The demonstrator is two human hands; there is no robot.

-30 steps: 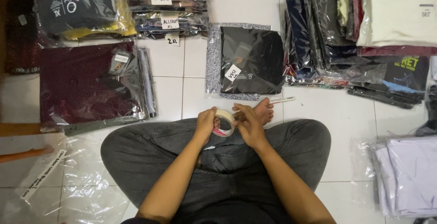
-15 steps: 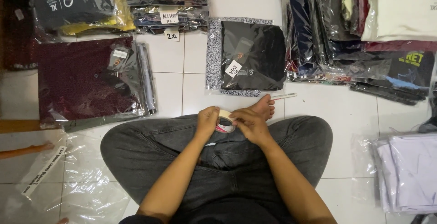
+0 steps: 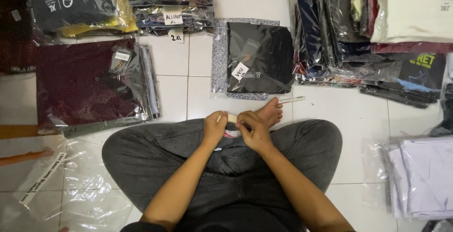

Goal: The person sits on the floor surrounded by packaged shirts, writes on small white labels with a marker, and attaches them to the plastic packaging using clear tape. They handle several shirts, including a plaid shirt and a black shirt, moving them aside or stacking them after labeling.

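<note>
White tiled floor (image 3: 358, 119), bagged shirts all round, left hand (image 3: 214, 127) and right hand (image 3: 252, 130) pinching a tape roll (image 3: 231, 119) over crossed legs

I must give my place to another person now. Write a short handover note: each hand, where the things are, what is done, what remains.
Left hand: grip on the left side of the tape roll, held over the lap.
Right hand: fingers pinch at the roll's top, as if at the tape end.
Things: black folded garment in a clear bag lies on the tile floor straight ahead; a pen lies beside the bare foot.
Done: that bag already carries a small paper label.
Left: no strip of tape is seen pulled free yet.
</note>
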